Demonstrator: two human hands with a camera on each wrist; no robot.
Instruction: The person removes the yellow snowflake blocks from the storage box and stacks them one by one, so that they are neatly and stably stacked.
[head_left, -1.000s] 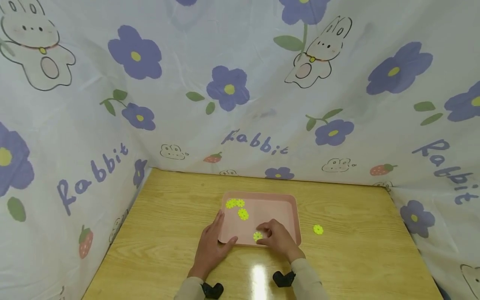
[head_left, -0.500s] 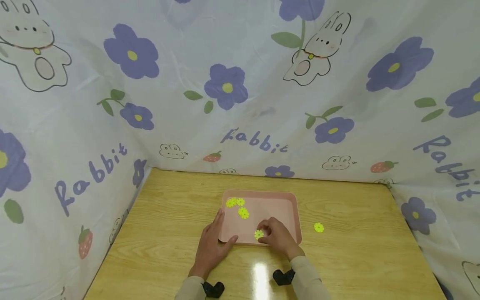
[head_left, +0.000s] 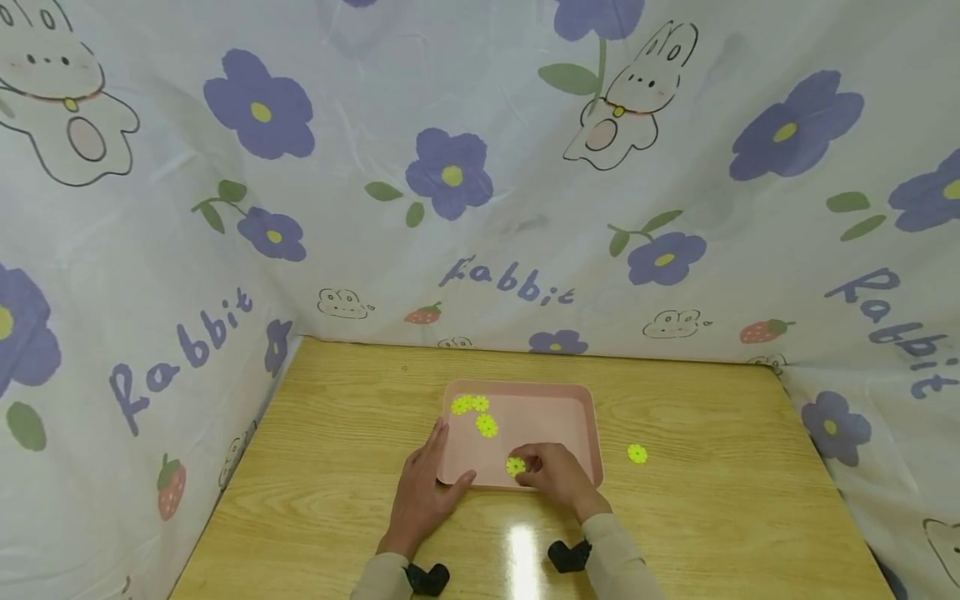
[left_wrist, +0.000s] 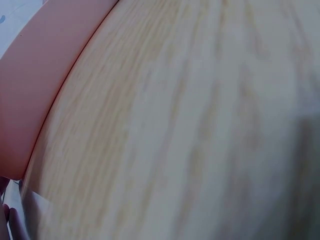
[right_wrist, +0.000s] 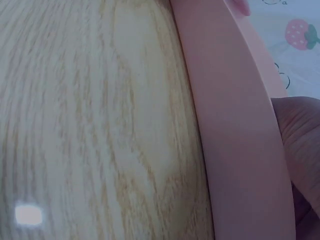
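Note:
A pink rectangular tray (head_left: 543, 417) lies on the wooden table. My left hand (head_left: 422, 493) rests along its left side with the fingers straight, the thumb at the front rim. Inside the tray's front right part, my right hand (head_left: 557, 477) pinches a yellow-green notched snowflake disc (head_left: 515, 466) between thumb and fingers; its right edge is covered by them. Several like discs (head_left: 480, 403) lie in the back left corner, overlapping in this view, with a small overlapping group (head_left: 487, 426) just in front. The wrist views mostly show the tray's outer wall (right_wrist: 235, 120) and the tabletop.
One more yellow-green disc (head_left: 637, 454) lies on the table (head_left: 712, 500), right of the tray. A white cloth (head_left: 360, 250) printed with rabbits and flowers stands around the back and sides. Black wrist mounts (head_left: 427, 578) sit at both cuffs.
The right hand's fingers have drawn in around the disc, which has shifted very slightly toward the back of the tray. The left hand stays put.

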